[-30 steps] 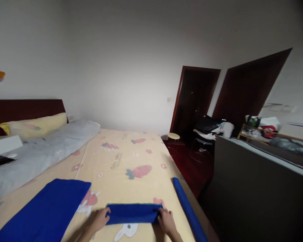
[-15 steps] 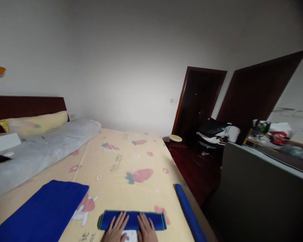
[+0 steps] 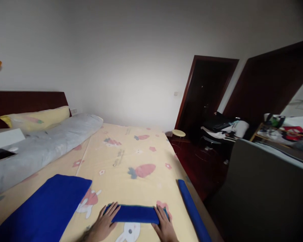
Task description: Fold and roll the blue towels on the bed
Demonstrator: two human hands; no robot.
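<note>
A blue towel with green edging (image 3: 135, 214), folded into a narrow strip, lies across the near part of the bed. My left hand (image 3: 108, 216) rests over its left end, fingers stretched out on top and thumb by the near edge. At the right end, my right hand (image 3: 164, 222) lies on the cloth with fingers extended and thumb at the near edge. Left of these hands a larger blue cloth (image 3: 49, 205) is spread flat. Along the bed's right edge lies a long, narrow blue cloth roll (image 3: 193, 210).
The bed's patterned sheet (image 3: 116, 191) carries carrot and rabbit prints. A plastic-covered bundle (image 3: 55, 141), a pillow (image 3: 40, 116) and a phone (image 3: 2, 154) are at the left. Beyond the right edge are a round stool (image 3: 178, 133) and a dark panel (image 3: 257, 191).
Both hands have slid outward from the middle of the folded towel to its two ends. The view has shifted slightly.
</note>
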